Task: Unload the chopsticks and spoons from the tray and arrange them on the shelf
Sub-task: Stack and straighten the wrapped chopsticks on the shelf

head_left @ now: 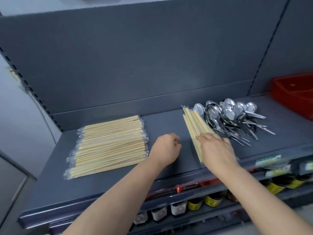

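Nearly done, I judge — chopsticks (110, 145) and spoons (233, 116) on the shelf (169, 119); right hand (218, 148) flat on the slanted bundle (194, 126), left hand (166, 148) clenched, empty.

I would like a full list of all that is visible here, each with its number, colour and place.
chopstick stack: one, pale wood, shelf left
chopstick bundle: one, pale wood, under right hand
spoons: one pile, silver, right of bundle
tray: one, red, far right
shelf: one, dark grey
jars: several, yellow or white labels, lower shelves
left hand: curled, holding nothing, between the chopsticks
right hand: fingers flat on bundle
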The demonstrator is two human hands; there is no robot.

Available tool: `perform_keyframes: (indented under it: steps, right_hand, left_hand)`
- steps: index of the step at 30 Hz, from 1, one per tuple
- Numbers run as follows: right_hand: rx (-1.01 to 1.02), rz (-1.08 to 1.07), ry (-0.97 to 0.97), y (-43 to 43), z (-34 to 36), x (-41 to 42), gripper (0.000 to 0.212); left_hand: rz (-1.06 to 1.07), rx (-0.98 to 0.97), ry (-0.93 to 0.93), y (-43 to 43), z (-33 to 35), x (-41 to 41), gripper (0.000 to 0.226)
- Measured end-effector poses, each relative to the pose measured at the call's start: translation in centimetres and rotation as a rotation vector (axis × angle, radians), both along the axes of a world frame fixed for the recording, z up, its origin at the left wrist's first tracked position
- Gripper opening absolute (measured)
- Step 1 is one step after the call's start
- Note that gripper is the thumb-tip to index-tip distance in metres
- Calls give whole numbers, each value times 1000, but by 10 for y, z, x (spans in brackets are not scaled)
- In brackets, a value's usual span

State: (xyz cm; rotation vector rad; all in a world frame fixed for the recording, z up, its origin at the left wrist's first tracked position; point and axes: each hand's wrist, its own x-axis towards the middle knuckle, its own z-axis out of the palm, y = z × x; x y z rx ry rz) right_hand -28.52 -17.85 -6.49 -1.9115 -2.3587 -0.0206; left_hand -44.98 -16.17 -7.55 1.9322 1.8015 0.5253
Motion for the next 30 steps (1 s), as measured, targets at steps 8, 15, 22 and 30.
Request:
perform_keyframes:
  steps: [8,15,22,30]
  right_hand:
    - [-41,138,70,19,-14,67,30]
    - [-31,203,108,31,-21,82,38]
    - [-7,184,115,31,-23,83,34]
    - [-233,202,653,48,5,52,59]
  left_hand:
    - [295,-167,-234,55,12,86,37]
    - [440,-310,-190,89,13,110,28]
    - [615,-301,-536,95,7,90,6]
    - [244,7,-1029,56,39,64,10]
